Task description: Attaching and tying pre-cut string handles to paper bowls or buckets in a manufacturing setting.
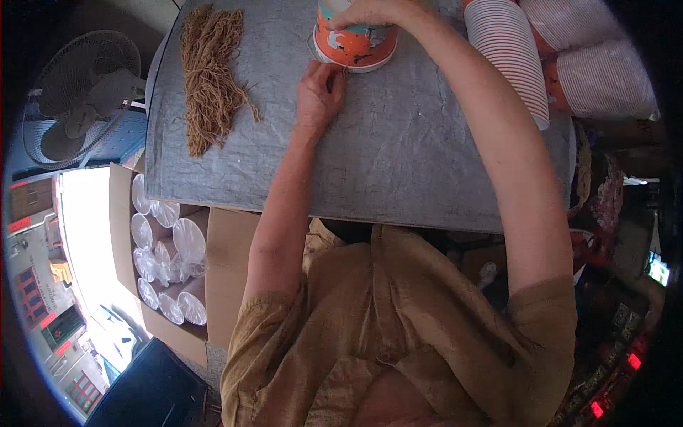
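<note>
Orange and teal, a printed paper bucket (356, 46) with a white rim stands at the far edge of the view, on a grey-covered desk (413, 156), its rim edge toward the person. The upper part is cut off, so its contents cannot be told. A thin loop (311, 46) shows at its left side. The left hand (321, 92) is curled beside the rim, thumb and forefinger near each other; whether they pinch anything cannot be told. The right hand (373, 11) bends over the upper part, fingers against the side; its full grip is also unclear. Left of the bucket, well apart, lies a bundle of brown twisted cords (211, 78). To the right lie a nested stack of white paper cups with red rims (509, 57) and, beyond it, clear-wrapped stacks (608, 82) of similar ridged form. Below the desk's left side, an open cardboard box (231, 242) contains plastic-wrapped cylindrical packs (188, 242), their round ends upward.
</note>
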Demonstrator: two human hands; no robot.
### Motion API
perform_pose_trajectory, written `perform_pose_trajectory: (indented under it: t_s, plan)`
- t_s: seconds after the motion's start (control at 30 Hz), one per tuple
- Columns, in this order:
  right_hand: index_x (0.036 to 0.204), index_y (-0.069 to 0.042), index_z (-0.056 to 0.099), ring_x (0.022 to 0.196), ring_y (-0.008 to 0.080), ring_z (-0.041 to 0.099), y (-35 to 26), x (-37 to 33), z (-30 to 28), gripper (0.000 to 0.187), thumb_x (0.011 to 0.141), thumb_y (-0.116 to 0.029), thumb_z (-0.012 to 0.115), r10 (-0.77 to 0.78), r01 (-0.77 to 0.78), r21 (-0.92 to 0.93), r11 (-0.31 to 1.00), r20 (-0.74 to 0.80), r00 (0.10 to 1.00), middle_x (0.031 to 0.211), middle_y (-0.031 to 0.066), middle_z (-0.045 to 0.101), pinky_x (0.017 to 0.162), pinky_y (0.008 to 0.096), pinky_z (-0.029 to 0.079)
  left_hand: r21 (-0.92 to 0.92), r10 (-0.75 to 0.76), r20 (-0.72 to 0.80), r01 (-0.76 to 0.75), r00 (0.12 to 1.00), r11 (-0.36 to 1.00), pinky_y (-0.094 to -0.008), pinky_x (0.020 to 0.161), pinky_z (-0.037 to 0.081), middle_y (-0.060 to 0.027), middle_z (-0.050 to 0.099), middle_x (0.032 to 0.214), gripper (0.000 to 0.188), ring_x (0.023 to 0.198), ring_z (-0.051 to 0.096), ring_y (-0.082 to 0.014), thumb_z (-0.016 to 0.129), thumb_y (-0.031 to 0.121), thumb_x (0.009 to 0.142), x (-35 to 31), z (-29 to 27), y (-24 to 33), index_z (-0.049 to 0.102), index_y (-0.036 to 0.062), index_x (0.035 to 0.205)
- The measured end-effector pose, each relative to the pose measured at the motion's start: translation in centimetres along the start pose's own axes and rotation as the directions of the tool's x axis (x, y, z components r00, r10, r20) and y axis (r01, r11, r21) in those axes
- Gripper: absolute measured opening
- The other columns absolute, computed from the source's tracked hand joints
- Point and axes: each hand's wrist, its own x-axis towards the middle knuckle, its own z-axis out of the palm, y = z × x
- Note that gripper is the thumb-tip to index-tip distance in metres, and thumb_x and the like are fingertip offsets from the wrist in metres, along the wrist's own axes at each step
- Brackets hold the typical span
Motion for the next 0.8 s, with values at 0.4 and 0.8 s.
perform_pose_trajectory:
  t_s: [0.4, 0.8]
  plan:
    - [0.154, -0.017, 0.034, 0.144, 0.0447, 0.029, -0.4, -0.6, -0.5, 0.114, 0.061, -0.051, 0.089, -0.002, 0.002, -0.005, 1.0, -0.004, 1.0, 0.157, 0.0214, 0.032, 0.111, 0.0683, 0.029, -0.002, -0.045, 0.019, 0.045, 0.999, 0.999, -0.0371, 0.071, 0.055, -0.0107, 0.07, 0.093, 0.019, 0.079, 0.07, -0.0282, 0.076, 0.017, 0.084, 0.2, 0.2, 0.7, 0.074, 0.0051, 0.098]
    - [0.156, -0.017, 0.031, 0.146, 0.0448, 0.026, -0.5, -0.1, -0.6, 0.118, 0.06, -0.054, 0.089, 0.02, -0.019, -0.055, 0.998, 0.022, 1.0, 0.161, 0.0186, 0.026, 0.111, 0.0672, 0.029, 0.095, -0.095, 0.012, 0.093, 0.995, 0.991, -0.0401, 0.068, 0.055, -0.01, 0.071, 0.093, 0.023, 0.078, 0.07, -0.0296, 0.077, 0.027, 0.085, 0.2, 0.3, 1.4, 0.073, 0.0066, 0.095]
